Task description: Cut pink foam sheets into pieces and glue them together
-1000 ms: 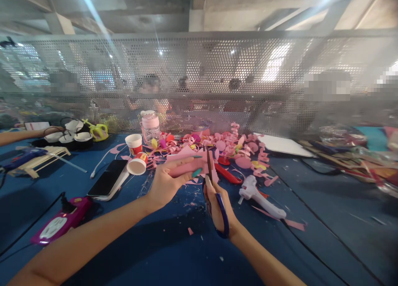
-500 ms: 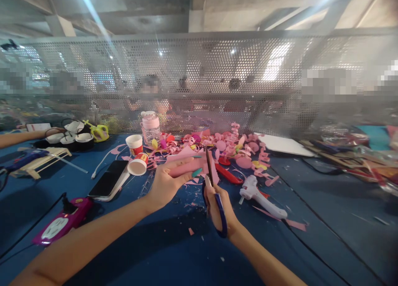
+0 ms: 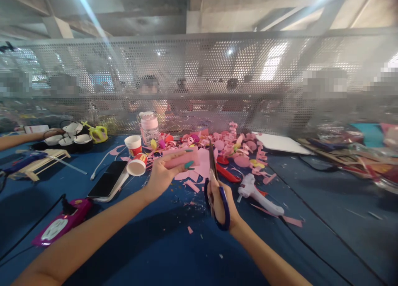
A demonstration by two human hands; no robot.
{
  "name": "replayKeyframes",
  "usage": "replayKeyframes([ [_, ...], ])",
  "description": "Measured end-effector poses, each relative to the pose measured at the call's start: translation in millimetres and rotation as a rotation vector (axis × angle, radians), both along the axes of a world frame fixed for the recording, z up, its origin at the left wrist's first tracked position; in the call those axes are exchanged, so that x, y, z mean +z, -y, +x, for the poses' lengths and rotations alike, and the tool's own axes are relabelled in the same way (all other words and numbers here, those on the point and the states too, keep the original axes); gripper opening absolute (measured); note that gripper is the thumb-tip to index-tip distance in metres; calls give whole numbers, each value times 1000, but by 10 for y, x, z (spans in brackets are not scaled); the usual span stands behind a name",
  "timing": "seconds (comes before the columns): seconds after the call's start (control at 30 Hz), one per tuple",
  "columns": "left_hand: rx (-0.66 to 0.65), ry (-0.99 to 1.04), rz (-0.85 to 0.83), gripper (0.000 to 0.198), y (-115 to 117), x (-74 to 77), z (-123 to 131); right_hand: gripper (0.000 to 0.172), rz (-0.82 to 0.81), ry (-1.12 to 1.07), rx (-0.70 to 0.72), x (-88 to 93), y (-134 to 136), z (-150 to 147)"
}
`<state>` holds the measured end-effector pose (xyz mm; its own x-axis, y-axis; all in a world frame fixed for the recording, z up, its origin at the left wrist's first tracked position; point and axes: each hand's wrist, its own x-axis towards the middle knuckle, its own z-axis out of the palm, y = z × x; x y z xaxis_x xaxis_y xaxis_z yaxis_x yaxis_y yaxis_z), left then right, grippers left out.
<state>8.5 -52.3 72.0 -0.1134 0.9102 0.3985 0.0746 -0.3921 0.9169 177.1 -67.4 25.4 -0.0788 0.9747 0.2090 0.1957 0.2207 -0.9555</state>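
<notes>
My left hand (image 3: 164,172) pinches a folded or rolled strip of pink paper (image 3: 182,160) between thumb and fingers, above the table. In my right hand (image 3: 225,203) are scissors (image 3: 214,166) with dark blue handles, their blades pointing up and away from me. A small gap separates the blades from the strip's right end. Beneath and behind lie pink paper sheets (image 3: 203,163), and a small cut pink piece (image 3: 192,186) rests under the strip. Beyond is a heap of pink paper curls and discs (image 3: 236,145).
A white glue gun (image 3: 259,197) with a cord lies right of my hands, near a red-handled tool (image 3: 228,174). To the left are paper cups (image 3: 137,164), a phone (image 3: 107,182), a purple power strip (image 3: 62,221) and a pink-lidded bottle (image 3: 149,126). Another person's arm (image 3: 27,140) reaches in at far left.
The scissors have come away from the pink strip, slightly right. My left hand has shifted a little left with the strip, which looks shorter. A cut piece now lies below it.
</notes>
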Motion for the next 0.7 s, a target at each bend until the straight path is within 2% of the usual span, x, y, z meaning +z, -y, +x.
replayKeyframes([
  [0.07, 8, 0, -2, 38, -78, -34, -54, 47, 0, 28, -79, 3, -66, 40],
  [0.13, 19, -10, 4, 38, -139, -66, -99, 46, 31, 167, -161, -6, -160, 103],
  [0.2, 30, -32, 16, 38, -175, -86, -128, 43, 66, 429, -229, -17, -255, 173],
  [0.3, 21, -48, 39, 39, -198, -105, -149, 32, 29, 784, -288, -13, -339, 242],
  [0.37, 22, -59, 61, 40, -210, -118, -161, 25, -1, 854, -298, 5, -345, 250],
  [0.47, 47, -136, 98, 38, -245, -141, -194, 25, -47, 936, -313, 33, -320, 230],
  [0.63, 79, -363, 115, 38, -355, -231, -284, 30, -56, 1084, -318, 23, -306, 209],
  [0.7, 45, -473, 99, 33, -400, -303, -311, 30, -36, 1111, -312, 6, -310, 206],
])
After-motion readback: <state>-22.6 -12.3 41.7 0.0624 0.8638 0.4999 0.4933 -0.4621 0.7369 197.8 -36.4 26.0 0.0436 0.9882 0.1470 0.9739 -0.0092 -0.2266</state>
